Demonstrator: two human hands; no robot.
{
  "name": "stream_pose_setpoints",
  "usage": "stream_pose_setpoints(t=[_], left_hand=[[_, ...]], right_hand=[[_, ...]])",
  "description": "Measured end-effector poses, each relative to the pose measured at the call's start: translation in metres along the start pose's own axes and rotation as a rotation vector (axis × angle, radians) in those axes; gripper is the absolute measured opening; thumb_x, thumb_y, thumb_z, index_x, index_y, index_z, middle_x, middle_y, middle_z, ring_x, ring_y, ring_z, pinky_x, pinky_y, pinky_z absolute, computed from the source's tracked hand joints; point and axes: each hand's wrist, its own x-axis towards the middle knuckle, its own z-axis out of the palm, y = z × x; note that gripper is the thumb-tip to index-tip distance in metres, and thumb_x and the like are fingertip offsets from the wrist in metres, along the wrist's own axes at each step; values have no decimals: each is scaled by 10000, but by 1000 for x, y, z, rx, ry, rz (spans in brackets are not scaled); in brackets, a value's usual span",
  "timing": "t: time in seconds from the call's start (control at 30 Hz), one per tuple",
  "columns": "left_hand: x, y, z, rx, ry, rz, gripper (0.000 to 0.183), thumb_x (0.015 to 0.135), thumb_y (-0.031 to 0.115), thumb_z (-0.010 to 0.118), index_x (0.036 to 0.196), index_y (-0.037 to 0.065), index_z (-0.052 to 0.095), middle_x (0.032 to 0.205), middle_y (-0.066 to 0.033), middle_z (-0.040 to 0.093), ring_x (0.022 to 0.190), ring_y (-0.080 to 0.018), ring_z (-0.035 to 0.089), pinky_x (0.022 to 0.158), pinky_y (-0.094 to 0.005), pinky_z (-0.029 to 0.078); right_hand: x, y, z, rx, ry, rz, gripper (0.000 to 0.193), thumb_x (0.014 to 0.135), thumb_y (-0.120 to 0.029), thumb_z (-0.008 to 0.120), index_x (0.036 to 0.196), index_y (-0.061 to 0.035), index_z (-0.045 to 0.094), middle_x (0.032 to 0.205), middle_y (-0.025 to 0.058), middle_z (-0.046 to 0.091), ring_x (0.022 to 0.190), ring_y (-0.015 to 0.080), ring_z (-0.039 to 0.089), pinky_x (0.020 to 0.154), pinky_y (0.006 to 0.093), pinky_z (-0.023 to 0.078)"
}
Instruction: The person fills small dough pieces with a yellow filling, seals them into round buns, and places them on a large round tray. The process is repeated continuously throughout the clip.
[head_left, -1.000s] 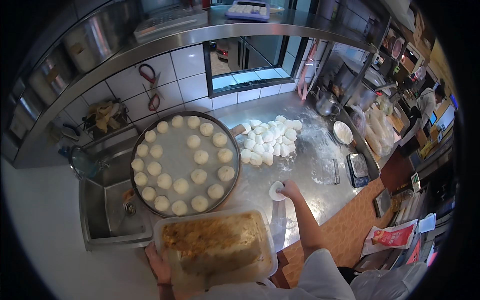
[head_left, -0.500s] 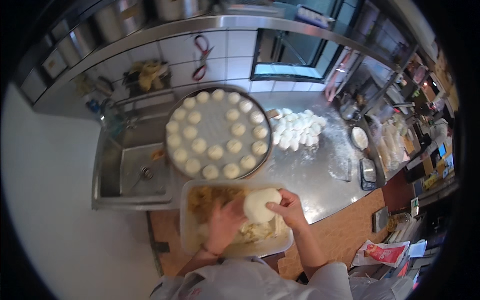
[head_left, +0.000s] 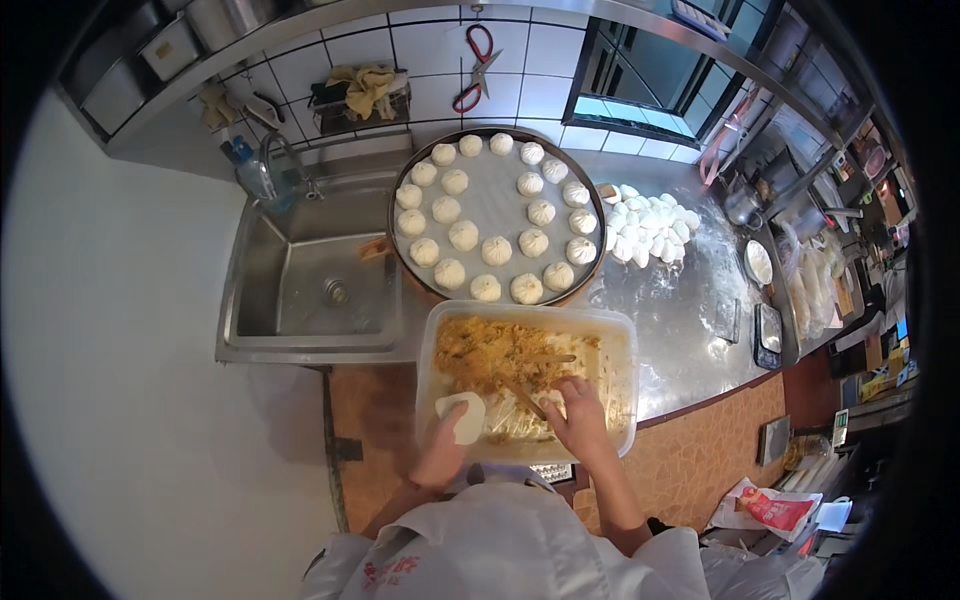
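Note:
A thin round dough wrapper (head_left: pixel 462 418) lies across the fingers of my left hand (head_left: pixel 440 455), at the near left edge of a translucent plastic tub (head_left: pixel 628 385). Orange-brown chopped filling (head_left: pixel 485 350) is heaped in the far left part of the tub. My right hand (head_left: pixel 580 418) is inside the tub's right half, with its fingers closed around the near end of a flat wooden stick (head_left: pixel 527 402). A second wooden stick (head_left: pixel 553 358) lies on the filling, farther from me.
A large round tray (head_left: pixel 495 200) with rings of pleated buns stands behind the tub. White floured dough pieces (head_left: pixel 650 228) are piled to its right on the steel counter (head_left: pixel 660 330). A sink (head_left: pixel 320 290) is at left, a small scale (head_left: pixel 768 335) at right, and red-handled scissors (head_left: pixel 478 70) hang on the wall.
The wrapper has passed from both hands into my left hand alone and moved to the left. My right hand has let go of it and reached down to the wooden stick. The view has shifted.

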Motion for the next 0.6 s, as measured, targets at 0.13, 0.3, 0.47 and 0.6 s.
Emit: stream_pose_setpoints(t=[0.13,0.3,0.47,0.6], left_hand=[[-8,-14,-44,287,60,142,347,990,41,537,1332,-10,565,1185,-208,650,1120,-329,638,959,-406,512],[-27,22,-12,15,121,9,293,1017,103,538,1255,-60,589,1196,-174,655,1067,-284,668,897,-360,544],[-42,51,-10,-36,80,-45,378,1004,96,508,1344,-67,483,1259,-214,615,1181,-391,629,959,-478,554],[-38,41,-38,-142,85,74,391,1021,147,512,1352,-59,477,1285,-232,598,1192,-405,622,954,-511,561]], right_hand=[[-14,-2,41,-5,-131,28,293,938,-261,629,1084,-7,643,987,218,664,843,397,665,722,502,533],[2,12,92,-234,-273,90,222,941,-142,549,1116,-44,643,779,207,683,700,401,674,615,504,526],[9,4,56,-299,-304,-39,187,907,-87,523,1052,-32,626,666,170,658,642,385,664,578,480,518],[-1,11,19,-304,-406,-143,251,869,-53,557,1110,-27,622,751,173,673,689,351,683,581,456,526]])
